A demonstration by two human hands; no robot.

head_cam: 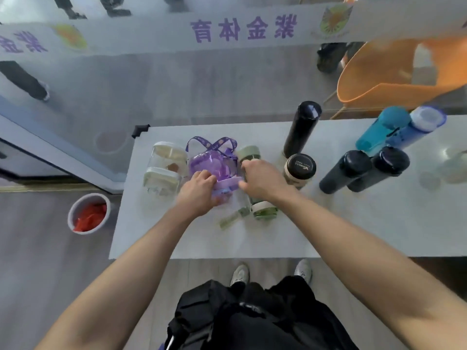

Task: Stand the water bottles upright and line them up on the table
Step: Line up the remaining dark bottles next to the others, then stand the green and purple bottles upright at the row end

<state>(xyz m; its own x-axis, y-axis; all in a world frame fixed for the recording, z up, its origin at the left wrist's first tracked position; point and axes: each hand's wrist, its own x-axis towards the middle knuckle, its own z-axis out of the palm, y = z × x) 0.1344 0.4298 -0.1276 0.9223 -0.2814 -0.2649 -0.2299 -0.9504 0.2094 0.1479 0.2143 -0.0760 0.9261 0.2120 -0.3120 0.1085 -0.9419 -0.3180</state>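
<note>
The purple bottle [213, 170] stood near the table's [328, 223] far-left part, between two clear bottles [165, 168] on its left and a green bottle [249, 155] on its right, with both hands closed around its lower body: the left hand [199, 192] curled on the left side, the right hand [261, 179] pinching the right side. Another green bottle [264, 210] lay just beneath the right wrist. Dark bottles [302, 128] and blue bottles [401, 128] stood well apart to the right, leaving the near edge of the table open.
</note>
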